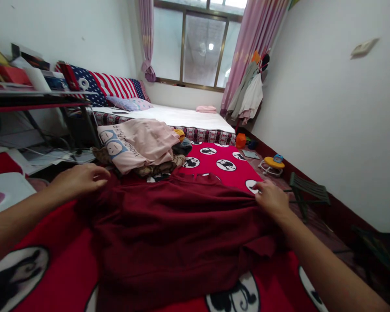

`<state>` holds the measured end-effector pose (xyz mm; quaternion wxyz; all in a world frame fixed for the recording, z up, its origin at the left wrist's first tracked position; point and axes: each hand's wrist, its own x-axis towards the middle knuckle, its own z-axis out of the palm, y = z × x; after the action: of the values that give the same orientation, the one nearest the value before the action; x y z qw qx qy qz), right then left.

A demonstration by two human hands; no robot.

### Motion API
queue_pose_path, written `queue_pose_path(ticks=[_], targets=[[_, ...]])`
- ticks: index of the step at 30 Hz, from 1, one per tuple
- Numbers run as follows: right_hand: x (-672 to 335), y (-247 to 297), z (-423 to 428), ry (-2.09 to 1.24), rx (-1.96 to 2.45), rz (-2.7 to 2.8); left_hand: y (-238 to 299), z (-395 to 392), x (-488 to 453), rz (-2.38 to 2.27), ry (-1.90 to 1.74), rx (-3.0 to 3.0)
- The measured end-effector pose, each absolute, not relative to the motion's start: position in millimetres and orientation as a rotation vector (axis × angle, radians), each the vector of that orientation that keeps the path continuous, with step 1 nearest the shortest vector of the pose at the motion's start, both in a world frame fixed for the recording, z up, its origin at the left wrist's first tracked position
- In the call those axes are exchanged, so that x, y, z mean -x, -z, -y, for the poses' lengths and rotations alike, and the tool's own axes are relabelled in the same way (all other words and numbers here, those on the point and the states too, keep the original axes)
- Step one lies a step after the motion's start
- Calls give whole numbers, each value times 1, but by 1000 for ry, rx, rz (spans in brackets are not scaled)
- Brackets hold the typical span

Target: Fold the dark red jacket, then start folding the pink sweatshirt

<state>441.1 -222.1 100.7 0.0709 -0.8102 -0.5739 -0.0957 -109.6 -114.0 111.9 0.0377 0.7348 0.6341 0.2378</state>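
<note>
A dark red long garment (178, 229), perhaps a top, lies spread in loose folds over a red cloth with white ovals and black figures (68, 242). My right hand (272, 197) pinches the garment at its right upper edge, drawing creases toward the fingers. At the upper left corner, my left hand (84, 178) is curled with thumb and fingers close together over the fabric; whether cloth is between them is hard to make out. Just beyond lies a pile of clothes with a pale pink printed top (146, 141) uppermost.
A cluttered desk (39, 97) stands at the left. Behind the pile is a bed with a white sheet (178, 117). Along the right wall are a yellow stool (273, 163), a dark green folding stool (308, 188) and hanging clothes (248, 97). A white stool (6, 193) is near my left arm.
</note>
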Motion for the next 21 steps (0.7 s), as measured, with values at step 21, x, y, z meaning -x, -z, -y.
queue_pose_path(ticks=[21], targets=[[-422, -138, 127, -573, 2060, 1720, -153, 57, -64, -1348, -535, -2287]])
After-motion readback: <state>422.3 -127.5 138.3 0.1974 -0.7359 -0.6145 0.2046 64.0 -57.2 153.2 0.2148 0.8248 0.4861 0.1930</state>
